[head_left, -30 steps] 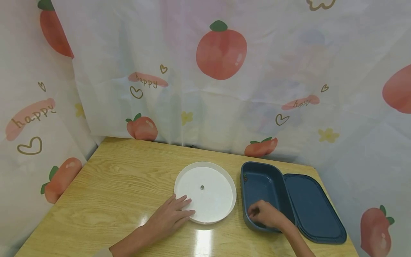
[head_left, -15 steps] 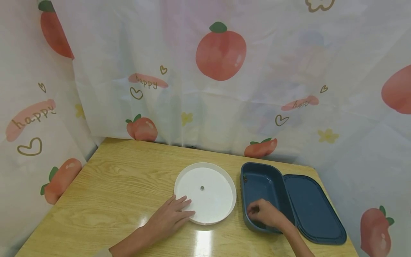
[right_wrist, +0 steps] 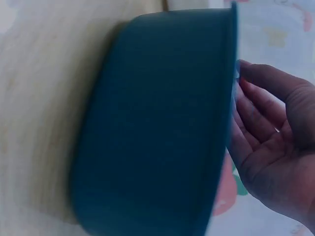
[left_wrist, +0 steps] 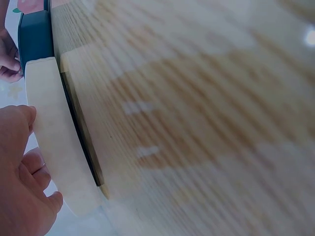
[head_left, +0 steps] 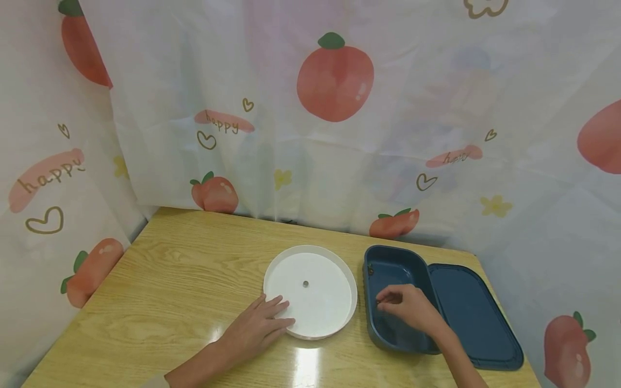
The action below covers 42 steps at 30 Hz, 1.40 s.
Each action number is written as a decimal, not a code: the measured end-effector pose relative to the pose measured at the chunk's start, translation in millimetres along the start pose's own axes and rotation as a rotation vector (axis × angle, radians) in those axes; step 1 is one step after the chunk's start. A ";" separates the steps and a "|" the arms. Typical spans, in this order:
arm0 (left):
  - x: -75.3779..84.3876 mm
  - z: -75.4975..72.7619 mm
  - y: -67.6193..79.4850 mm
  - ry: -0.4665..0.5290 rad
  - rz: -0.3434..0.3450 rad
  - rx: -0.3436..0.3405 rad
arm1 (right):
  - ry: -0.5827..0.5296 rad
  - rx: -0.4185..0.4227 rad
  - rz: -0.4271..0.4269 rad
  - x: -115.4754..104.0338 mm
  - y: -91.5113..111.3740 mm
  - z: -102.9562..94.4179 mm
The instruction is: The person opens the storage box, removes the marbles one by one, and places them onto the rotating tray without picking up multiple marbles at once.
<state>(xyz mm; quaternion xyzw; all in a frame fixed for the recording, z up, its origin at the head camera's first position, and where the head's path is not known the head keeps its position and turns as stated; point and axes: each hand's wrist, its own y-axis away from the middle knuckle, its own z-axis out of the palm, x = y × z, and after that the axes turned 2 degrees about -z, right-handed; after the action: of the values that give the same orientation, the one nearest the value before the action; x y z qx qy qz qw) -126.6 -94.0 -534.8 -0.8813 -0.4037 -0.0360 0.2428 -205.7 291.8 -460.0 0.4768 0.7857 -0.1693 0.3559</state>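
Observation:
My left hand [head_left: 257, 326] rests on the near left rim of a round white tray [head_left: 335, 302], fingers spread over it. In the left wrist view, the left hand [left_wrist: 22, 172] lies along the tray's pale side wall [left_wrist: 54, 132]. A small round greyish bead-like thing [head_left: 305, 283] lies near the tray's middle. Over a dark blue rectangular box [head_left: 395, 337], my right hand [head_left: 409, 307] pinches a small dark piece [head_left: 378, 302] between thumb and fingertips; its kind is too small to tell. Several tiny dark pieces [head_left: 371, 269] lie at the box's far left inside.
A flat blue lid [head_left: 480, 318] lies right of the box, by the right edge of the wooden table [head_left: 194, 269]. White fruit-print curtains [head_left: 335, 161] hang behind and at both sides. The box stands slightly apart from the tray.
My right hand has risen from the near left corner of the box and moved slightly away from me, with a small dark piece now visible at its fingertips. The left hand stays put.

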 end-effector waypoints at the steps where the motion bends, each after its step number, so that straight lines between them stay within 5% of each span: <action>1: 0.0 0.0 0.0 0.001 0.000 0.000 | 0.002 0.013 -0.004 -2.6 -0.3 -1.1; 9: 0.1 -1.1 -0.5 0.009 0.006 0.010 | -0.012 0.099 -0.064 -26.1 -7.9 3.3; 21: -0.2 -2.0 -0.6 0.013 -0.001 0.003 | -0.059 0.232 -0.074 -60.3 -30.4 35.4; 42: -1.7 0.3 -0.1 0.008 0.001 0.005 | -0.117 0.347 -0.016 -65.8 -76.9 87.0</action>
<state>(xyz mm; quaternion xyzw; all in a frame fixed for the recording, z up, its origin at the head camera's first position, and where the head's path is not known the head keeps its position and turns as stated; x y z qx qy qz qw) -127.9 -94.9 -535.4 -0.8808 -0.4023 -0.0383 0.2467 -218.8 160.2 -478.2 0.5143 0.7264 -0.3324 0.3121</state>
